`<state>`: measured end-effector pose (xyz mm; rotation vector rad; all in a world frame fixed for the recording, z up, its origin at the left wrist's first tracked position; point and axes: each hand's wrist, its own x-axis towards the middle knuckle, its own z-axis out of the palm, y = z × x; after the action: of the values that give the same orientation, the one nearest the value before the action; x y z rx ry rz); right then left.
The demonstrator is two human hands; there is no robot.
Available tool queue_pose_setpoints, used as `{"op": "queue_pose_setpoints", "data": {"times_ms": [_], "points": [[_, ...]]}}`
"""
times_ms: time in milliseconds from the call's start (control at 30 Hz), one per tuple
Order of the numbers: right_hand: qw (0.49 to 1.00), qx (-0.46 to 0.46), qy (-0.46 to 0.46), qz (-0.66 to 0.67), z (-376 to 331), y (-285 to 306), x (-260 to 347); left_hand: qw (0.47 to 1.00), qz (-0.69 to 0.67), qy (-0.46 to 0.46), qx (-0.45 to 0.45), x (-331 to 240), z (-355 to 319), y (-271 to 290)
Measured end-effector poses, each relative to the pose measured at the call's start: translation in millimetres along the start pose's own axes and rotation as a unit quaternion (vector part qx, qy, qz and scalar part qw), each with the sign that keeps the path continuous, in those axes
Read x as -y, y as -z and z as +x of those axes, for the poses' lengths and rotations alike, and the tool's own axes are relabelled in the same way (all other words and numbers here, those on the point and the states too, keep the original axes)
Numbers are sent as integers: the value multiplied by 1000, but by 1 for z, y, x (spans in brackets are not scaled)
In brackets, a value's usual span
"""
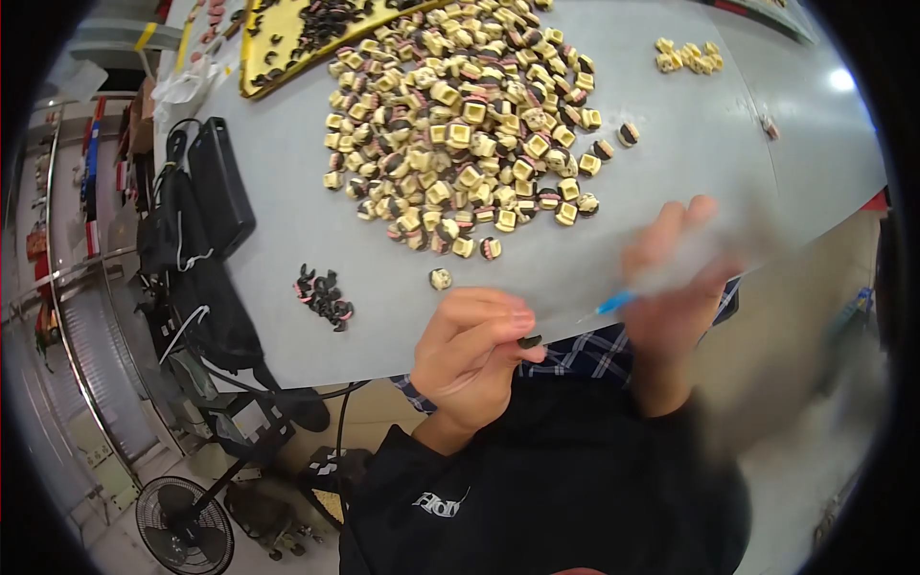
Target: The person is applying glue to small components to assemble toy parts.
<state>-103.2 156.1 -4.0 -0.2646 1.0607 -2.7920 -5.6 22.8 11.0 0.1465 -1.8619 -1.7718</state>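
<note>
My left hand (470, 355) is closed in a pinch at the near edge of the table. Between its thumb and fingertips is a small black curved piece (530, 341), partly covered by the fingers. To the right, my right hand (676, 287), smeared by motion, grips a pale applicator with a blue tip (615, 302); its thin point is directed at the left hand. Most of the applicator's body is blurred. One small cream-and-black piece (440, 279) lies just beyond my left hand. Farther off spreads a big heap of small cream, pink and black pieces (470, 134).
A small cluster of black and pink pieces (326, 299) lies left. A yellow tray (251, 72) with black pieces stands far left, near a black box-shaped device (220, 182) with cables. Cream pieces (688, 57) sit far right. A fan (184, 525) stands below left.
</note>
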Motion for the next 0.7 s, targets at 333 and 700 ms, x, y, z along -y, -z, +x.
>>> {"op": "queue_pose_setpoints", "data": {"times_ms": [333, 700], "points": [[989, 32, -72, -123, 0, -11, 12, 991, 129, -23, 42, 5, 4, 0], [984, 35, -67, -160, -4, -14, 9, 988, 145, -27, 48, 8, 3, 4]]}}
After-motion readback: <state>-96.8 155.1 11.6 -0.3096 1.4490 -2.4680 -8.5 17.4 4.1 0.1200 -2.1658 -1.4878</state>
